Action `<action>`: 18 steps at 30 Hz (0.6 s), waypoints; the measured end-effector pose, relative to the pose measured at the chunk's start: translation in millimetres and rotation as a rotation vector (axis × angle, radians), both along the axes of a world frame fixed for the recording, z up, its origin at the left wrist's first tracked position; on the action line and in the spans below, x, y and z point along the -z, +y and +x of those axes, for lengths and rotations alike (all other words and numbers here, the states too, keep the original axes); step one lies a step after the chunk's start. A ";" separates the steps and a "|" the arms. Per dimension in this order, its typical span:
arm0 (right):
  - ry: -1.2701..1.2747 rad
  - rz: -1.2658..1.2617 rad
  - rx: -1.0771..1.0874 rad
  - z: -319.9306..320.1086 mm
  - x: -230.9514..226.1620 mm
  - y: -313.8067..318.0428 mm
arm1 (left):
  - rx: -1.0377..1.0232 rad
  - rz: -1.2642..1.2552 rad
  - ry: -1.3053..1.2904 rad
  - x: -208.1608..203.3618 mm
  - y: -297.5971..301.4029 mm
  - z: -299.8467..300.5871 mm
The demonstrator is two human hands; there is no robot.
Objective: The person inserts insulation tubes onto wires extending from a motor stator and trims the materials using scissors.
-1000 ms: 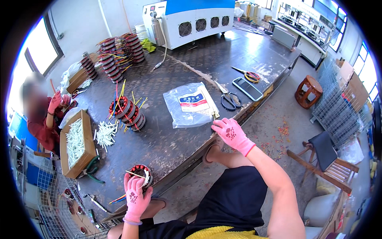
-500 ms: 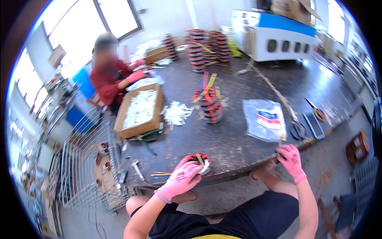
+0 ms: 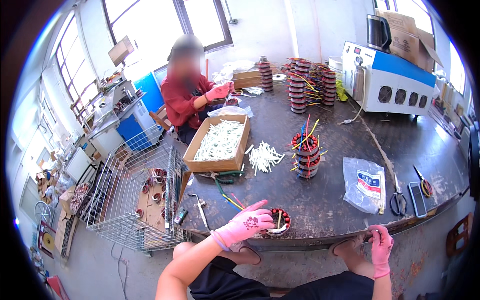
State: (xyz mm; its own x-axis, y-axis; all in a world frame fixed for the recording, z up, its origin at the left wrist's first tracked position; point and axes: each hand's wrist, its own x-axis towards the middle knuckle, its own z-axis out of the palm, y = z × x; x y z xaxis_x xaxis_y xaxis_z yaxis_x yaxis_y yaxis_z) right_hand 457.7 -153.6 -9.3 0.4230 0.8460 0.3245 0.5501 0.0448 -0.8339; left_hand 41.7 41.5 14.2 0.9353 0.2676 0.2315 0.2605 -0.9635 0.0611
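My left hand (image 3: 248,222), in a pink glove, grips the left side of a small motor stator (image 3: 285,225) at the table's near edge. The stator is a ring with red windings, and a pale strip stands inside it. Yellow and red lead wires (image 3: 233,201) stick out beyond my fingers. Past the front edge, below the clear plastic bag (image 3: 361,192), my right hand (image 3: 381,249) is raised in a pink glove. Its thumb and fingers are pinched together; a tiny pale spot shows at the tips, too small to name.
A stack of stators (image 3: 307,162) stands mid-table, with taller stacks (image 3: 298,92) behind. A cardboard box (image 3: 235,162) of white strips, scissors (image 3: 398,204), a phone (image 3: 417,199) and green-handled pliers (image 3: 225,175) lie around. A co-worker (image 3: 185,100) sits far left beside a wire cage (image 3: 130,200).
The view has swung, so the table appears further right and lower. My right hand has drawn back from beside the bag, its fingers now curled. My left hand stays at the stator.
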 end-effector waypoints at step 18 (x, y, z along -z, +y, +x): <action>0.307 0.134 -0.560 -169.2 -5.8 21.9 | -0.314 -0.136 -0.446 57.2 -33.7 13.0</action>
